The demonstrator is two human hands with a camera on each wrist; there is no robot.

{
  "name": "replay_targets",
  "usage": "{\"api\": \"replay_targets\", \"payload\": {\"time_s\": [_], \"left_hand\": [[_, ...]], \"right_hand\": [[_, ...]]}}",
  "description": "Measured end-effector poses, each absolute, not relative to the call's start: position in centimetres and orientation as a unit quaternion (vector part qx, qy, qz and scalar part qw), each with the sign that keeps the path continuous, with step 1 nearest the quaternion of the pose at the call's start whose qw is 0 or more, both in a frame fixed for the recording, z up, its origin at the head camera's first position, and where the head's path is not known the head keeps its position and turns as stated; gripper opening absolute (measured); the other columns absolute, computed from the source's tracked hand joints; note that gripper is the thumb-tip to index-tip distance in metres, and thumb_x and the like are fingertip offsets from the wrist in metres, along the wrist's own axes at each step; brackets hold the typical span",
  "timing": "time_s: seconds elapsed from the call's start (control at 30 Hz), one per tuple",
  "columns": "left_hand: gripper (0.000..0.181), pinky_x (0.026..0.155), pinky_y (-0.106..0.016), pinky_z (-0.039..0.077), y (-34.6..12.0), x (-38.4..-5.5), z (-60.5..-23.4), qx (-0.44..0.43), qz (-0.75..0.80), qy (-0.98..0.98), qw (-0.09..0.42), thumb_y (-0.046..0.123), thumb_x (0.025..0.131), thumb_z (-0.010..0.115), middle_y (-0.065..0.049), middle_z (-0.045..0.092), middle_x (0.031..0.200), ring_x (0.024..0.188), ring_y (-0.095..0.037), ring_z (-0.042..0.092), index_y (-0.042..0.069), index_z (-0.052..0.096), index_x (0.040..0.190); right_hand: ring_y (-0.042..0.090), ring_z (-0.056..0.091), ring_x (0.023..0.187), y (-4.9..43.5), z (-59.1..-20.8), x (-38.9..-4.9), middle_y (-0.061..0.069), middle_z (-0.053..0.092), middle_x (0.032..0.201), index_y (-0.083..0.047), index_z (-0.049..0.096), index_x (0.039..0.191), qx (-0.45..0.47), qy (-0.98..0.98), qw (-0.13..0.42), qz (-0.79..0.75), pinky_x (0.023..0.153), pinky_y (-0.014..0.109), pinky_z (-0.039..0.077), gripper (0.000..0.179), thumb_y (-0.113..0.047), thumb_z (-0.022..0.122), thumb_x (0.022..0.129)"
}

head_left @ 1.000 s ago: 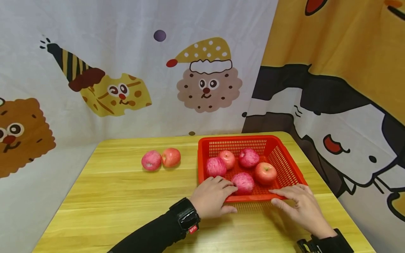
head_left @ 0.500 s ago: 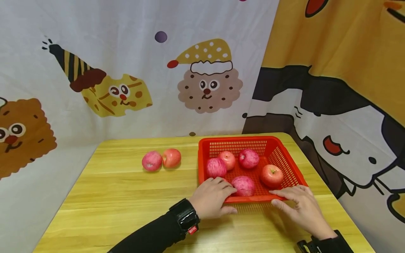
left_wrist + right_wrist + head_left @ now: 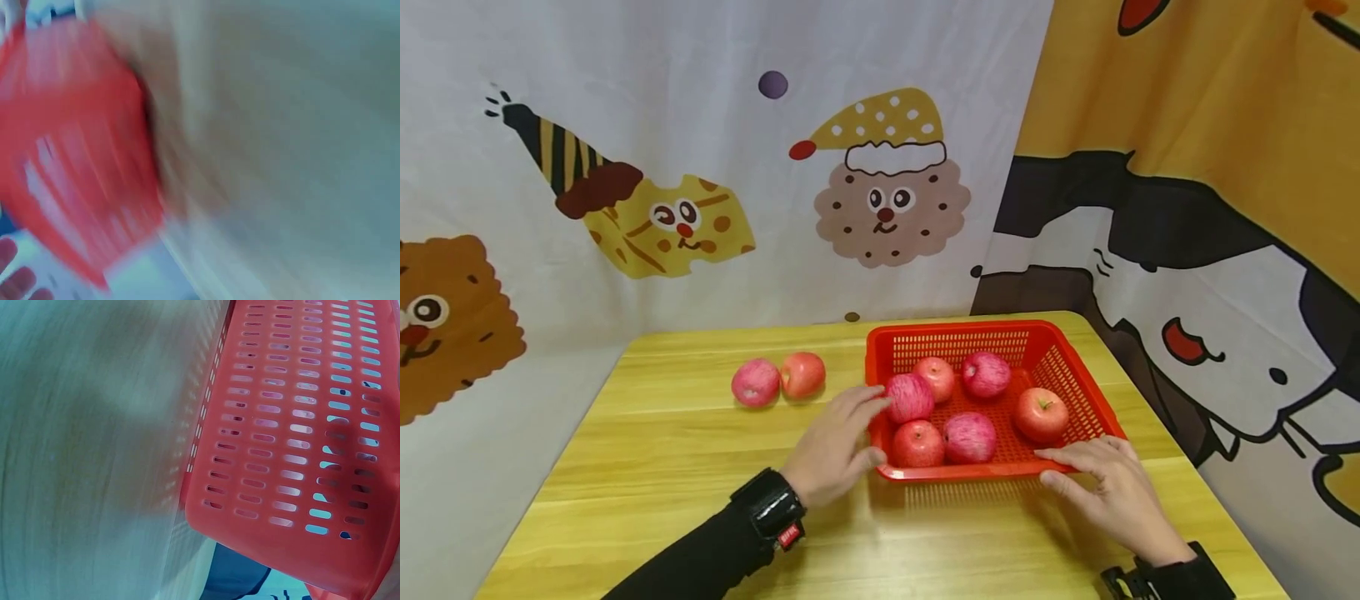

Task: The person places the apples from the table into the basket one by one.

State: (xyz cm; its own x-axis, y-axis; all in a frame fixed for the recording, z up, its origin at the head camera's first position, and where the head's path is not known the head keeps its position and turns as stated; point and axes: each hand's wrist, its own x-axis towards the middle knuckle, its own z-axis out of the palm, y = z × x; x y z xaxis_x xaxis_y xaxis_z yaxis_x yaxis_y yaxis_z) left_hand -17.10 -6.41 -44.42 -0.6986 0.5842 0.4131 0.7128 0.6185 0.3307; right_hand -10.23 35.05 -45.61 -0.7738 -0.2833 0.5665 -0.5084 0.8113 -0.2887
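Observation:
A red plastic basket [image 3: 970, 473] stands on the table with several red and pink apples inside. My left hand [image 3: 831, 446] hovers by its left side, fingers loosely extended toward the left rim and a streaky pink apple [image 3: 910, 397]. A red apple [image 3: 918, 444] lies in the front left corner, beside another pink apple [image 3: 970, 437]. On the right, a red apple with a stem [image 3: 1041, 415] sits apart. My right hand [image 3: 1108, 492] holds the front right rim, fingers over it and thumb outside. The left wrist view is blurred, with some fingertips [image 3: 17, 281] at its lower left.
Left of the basket, a pink apple [image 3: 756, 383] and a red apple [image 3: 803, 375] sit side by side on the wooden table [image 3: 700, 458]. A cartoon-printed curtain [image 3: 700, 292] hangs behind the table and along its right side.
My left hand has moved left, off the basket's front left corner, uncovering the red apple there. The stemmed apple shifted right earlier. My right hand stays at the rim.

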Motion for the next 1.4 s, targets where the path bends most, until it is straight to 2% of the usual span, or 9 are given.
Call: {"api": "replay_targets", "payload": {"time_s": [0.07, 0.13, 0.23, 0.33, 0.4, 0.57, 0.67, 1.07, 1.4], "left_hand": [[0.092, 0.124, -0.066, 0.038, -8.7, -18.5, -44.3, -0.312, -0.247, -0.903, 0.159, 0.076, 0.104, 0.025, -0.022, 0.049, 0.161, 0.151, -0.044, 0.045, 0.004, 0.051, 0.154], [0.084, 0.124, -0.069, 0.035, -11.1, -20.2, -44.4, -0.254, -0.238, -0.922, 0.172, 0.07, 0.105, 0.045, -0.024, 0.05, 0.159, 0.15, -0.048, 0.043, 0.002, 0.051, 0.153], [0.087, 0.128, -0.07, 0.029, -14.7, -22.6, -44.8, -0.179, -0.204, -0.95, 0.155, 0.058, 0.096, 0.073, -0.027, 0.048, 0.161, 0.153, -0.052, 0.037, 0.0, 0.047, 0.156], [0.098, 0.13, -0.069, 0.023, -17.5, -24.3, -45.8, -0.138, -0.164, -0.969, 0.123, 0.054, 0.088, 0.085, -0.031, 0.043, 0.164, 0.154, -0.056, 0.033, -0.001, 0.044, 0.158], [0.1, 0.129, -0.07, 0.024, -18.8, -24.7, -46.4, -0.129, -0.15, -0.974, 0.107, 0.054, 0.085, 0.087, -0.033, 0.041, 0.164, 0.152, -0.06, 0.033, -0.002, 0.045, 0.158], [0.089, 0.114, -0.072, 0.045, -19.8, -24.8, -47.2, -0.117, -0.174, -0.974, 0.085, 0.044, 0.087, 0.088, -0.033, 0.044, 0.161, 0.138, -0.062, 0.048, 0.0, 0.05, 0.154], [0.084, 0.106, -0.07, 0.052, -19.7, -24.7, -47.3, -0.107, -0.189, -0.973, 0.078, 0.035, 0.089, 0.088, -0.032, 0.044, 0.161, 0.132, -0.06, 0.054, 0.002, 0.049, 0.155], [0.08, 0.101, -0.067, 0.056, -20.7, -24.1, -47.6, -0.107, -0.192, -0.972, 0.087, 0.027, 0.085, 0.092, -0.03, 0.056, 0.148, 0.122, -0.052, 0.062, -0.001, 0.052, 0.149], [0.075, 0.1, -0.062, 0.054, -20.8, -21.9, -46.8, -0.109, -0.156, -0.977, 0.095, 0.028, 0.08, 0.094, -0.029, 0.064, 0.138, 0.114, -0.047, 0.057, -0.001, 0.058, 0.139]], "right_hand": [[0.01, 0.067, 0.088, 35.1, -45.5, -10.2, -0.013, 0.081, 0.094, -0.03, 0.085, 0.109, 0.216, -0.915, 0.259, 0.219, 0.104, 0.022, 0.026, 0.042, -0.019, 0.097, 0.07], [0.01, 0.067, 0.088, 35.1, -45.5, -10.2, -0.012, 0.081, 0.094, -0.029, 0.085, 0.109, 0.215, -0.915, 0.26, 0.221, 0.103, 0.022, 0.026, 0.042, -0.019, 0.097, 0.069], [0.01, 0.068, 0.088, 35.1, -45.4, -10.2, -0.012, 0.081, 0.095, -0.03, 0.085, 0.109, 0.21, -0.917, 0.257, 0.221, 0.104, 0.021, 0.026, 0.042, -0.019, 0.097, 0.07], [0.01, 0.068, 0.088, 35.1, -45.5, -10.1, -0.012, 0.081, 0.096, -0.031, 0.085, 0.109, 0.205, -0.92, 0.253, 0.219, 0.105, 0.022, 0.026, 0.041, -0.02, 0.097, 0.071], [0.01, 0.067, 0.088, 35.1, -45.6, -10.1, -0.013, 0.081, 0.096, -0.032, 0.084, 0.109, 0.203, -0.921, 0.251, 0.217, 0.106, 0.022, 0.026, 0.041, -0.021, 0.097, 0.071], [0.01, 0.068, 0.088, 35.0, -45.7, -10.2, -0.013, 0.081, 0.096, -0.032, 0.084, 0.109, 0.211, -0.92, 0.251, 0.217, 0.105, 0.021, 0.026, 0.041, -0.021, 0.097, 0.071], [0.01, 0.068, 0.088, 35.0, -45.7, -10.3, -0.013, 0.081, 0.096, -0.031, 0.084, 0.109, 0.214, -0.918, 0.251, 0.217, 0.105, 0.02, 0.026, 0.041, -0.021, 0.097, 0.071], [0.008, 0.067, 0.088, 35.0, -45.5, -10.2, -0.013, 0.081, 0.096, -0.032, 0.084, 0.109, 0.204, -0.921, 0.246, 0.221, 0.105, 0.02, 0.025, 0.041, -0.021, 0.097, 0.072], [0.01, 0.067, 0.088, 34.9, -45.4, -10.1, -0.013, 0.081, 0.096, -0.033, 0.084, 0.11, 0.207, -0.922, 0.247, 0.214, 0.104, 0.02, 0.026, 0.041, -0.021, 0.096, 0.073]]}}
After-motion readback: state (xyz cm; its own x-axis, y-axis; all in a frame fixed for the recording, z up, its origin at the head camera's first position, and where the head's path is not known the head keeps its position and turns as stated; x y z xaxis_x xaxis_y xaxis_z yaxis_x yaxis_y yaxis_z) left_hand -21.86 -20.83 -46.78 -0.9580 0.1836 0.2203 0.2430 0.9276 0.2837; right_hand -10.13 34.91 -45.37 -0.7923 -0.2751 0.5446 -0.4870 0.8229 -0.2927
